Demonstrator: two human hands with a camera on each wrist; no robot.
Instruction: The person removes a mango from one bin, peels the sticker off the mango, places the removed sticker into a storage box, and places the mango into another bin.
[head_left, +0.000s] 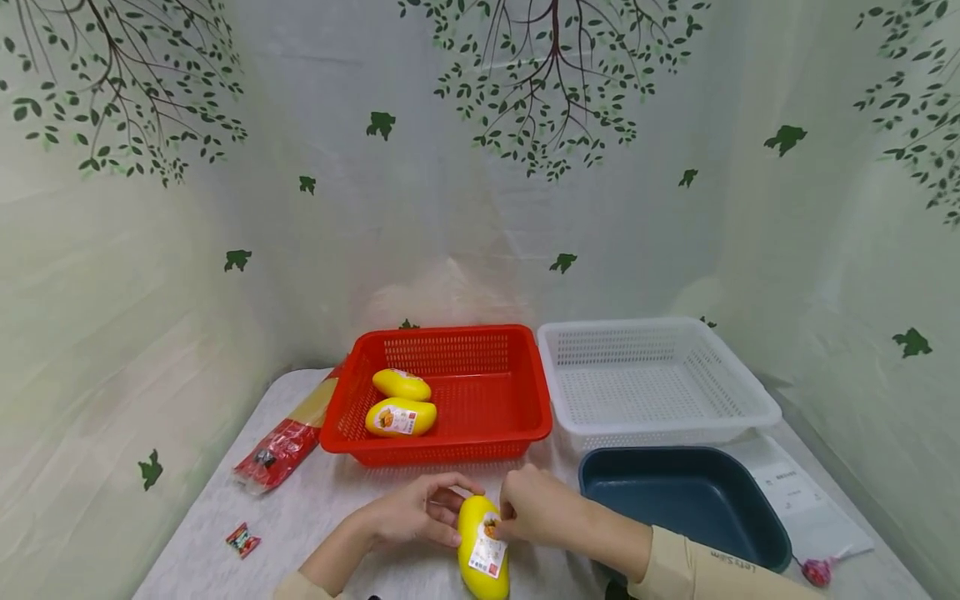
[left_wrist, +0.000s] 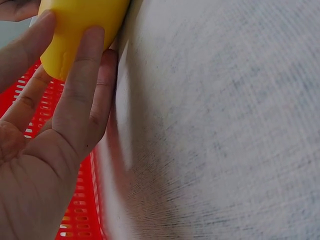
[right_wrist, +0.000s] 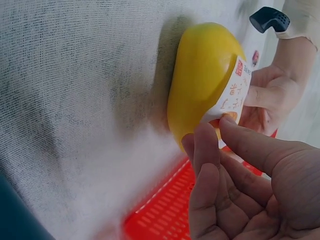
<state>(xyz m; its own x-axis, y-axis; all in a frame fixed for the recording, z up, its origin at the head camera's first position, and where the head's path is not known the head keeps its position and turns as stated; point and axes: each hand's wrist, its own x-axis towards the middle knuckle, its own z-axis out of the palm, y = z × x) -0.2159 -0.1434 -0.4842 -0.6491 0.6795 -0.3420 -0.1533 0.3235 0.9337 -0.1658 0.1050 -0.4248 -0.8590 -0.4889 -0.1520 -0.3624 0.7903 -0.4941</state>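
Both hands grip the yellow mango [head_left: 482, 546]; only the head view shows the baskets.

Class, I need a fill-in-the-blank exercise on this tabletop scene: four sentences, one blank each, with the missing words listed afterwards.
1. Both hands, left hand and right hand, touch a ____ oval plastic packet with a white label.
2. The red plastic mesh basket holds ____ similar packets.
3. The white plastic mesh basket stands to the ____ of the red one.
4. The dark ____ plastic tub sits in front of the white basket.

Missing words: yellow; two; right; blue
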